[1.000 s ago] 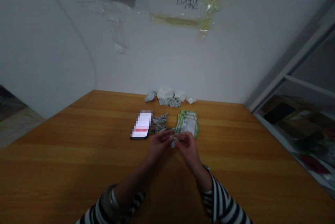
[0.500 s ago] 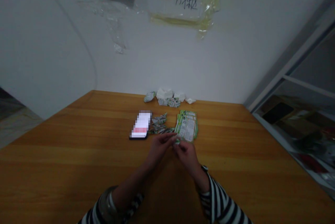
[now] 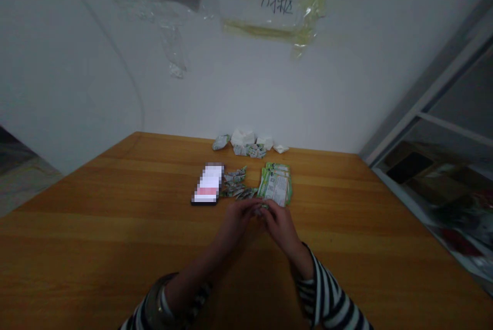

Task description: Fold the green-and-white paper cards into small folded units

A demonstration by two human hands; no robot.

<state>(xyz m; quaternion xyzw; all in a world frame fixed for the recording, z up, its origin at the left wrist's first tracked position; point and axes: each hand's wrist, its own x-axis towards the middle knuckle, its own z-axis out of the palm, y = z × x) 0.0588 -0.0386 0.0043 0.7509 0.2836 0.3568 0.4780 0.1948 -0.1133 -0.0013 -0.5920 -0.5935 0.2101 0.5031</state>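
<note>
The left hand and right hand are drawn together over the wooden worktop, with the grip of both narrow and the fingertips closed on a small folded green-and-white wrapper, mostly hidden by the fingers. At 1 o'clock from the hands, just beyond them, lies a stack of green-printed packets. At 11 o'clock are folded wrapper strips, and at 10 o'clock a smartphone with an obscured screen. Farther out at 12 o'clock, a heap of crumpled white and green wrappers sits at the worktop's far edge, by the wall.
</note>
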